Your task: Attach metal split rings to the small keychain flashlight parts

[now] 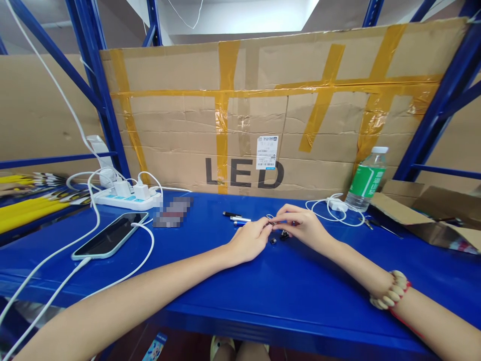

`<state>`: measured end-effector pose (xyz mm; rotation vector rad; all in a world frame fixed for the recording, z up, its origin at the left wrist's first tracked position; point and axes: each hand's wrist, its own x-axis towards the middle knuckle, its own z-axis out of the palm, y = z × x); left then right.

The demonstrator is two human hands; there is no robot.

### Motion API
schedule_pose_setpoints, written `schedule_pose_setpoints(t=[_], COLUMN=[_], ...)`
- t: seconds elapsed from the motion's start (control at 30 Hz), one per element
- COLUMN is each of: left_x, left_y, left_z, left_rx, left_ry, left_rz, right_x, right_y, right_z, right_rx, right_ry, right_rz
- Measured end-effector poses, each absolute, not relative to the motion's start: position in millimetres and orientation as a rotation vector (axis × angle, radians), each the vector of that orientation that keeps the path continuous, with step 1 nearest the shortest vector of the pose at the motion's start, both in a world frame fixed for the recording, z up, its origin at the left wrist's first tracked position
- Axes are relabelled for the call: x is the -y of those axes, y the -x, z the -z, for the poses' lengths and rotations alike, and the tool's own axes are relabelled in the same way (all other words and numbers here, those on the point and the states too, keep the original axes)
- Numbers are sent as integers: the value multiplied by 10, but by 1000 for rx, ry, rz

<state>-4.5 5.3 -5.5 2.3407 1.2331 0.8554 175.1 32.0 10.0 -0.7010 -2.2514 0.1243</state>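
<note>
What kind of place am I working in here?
Probably a warehouse or small assembly workstation: a blue metal rack shelf as bench, taped cardboard backing marked LED, a power strip with chargers.

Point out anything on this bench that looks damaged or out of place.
The cardboard backboard marked LED is creased and patched with crossing strips of yellow tape. White cables sprawl loosely past the phone. Both hands, left hand and right hand, pinch small parts; nothing spilled.
</note>
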Motion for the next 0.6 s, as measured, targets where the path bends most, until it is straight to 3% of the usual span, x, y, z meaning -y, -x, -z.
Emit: schedule_pose_setpoints(t=[0.6], left_x=[-83], left_y=[46], left_z=[76], left_rx=[-1159], left_ry=[-2310], left_rz=[-895], right_x=[-317], right_y=[-1748], right_z=[-107], right_rx=[2274], right_ry=[656], right_rz=[-13])
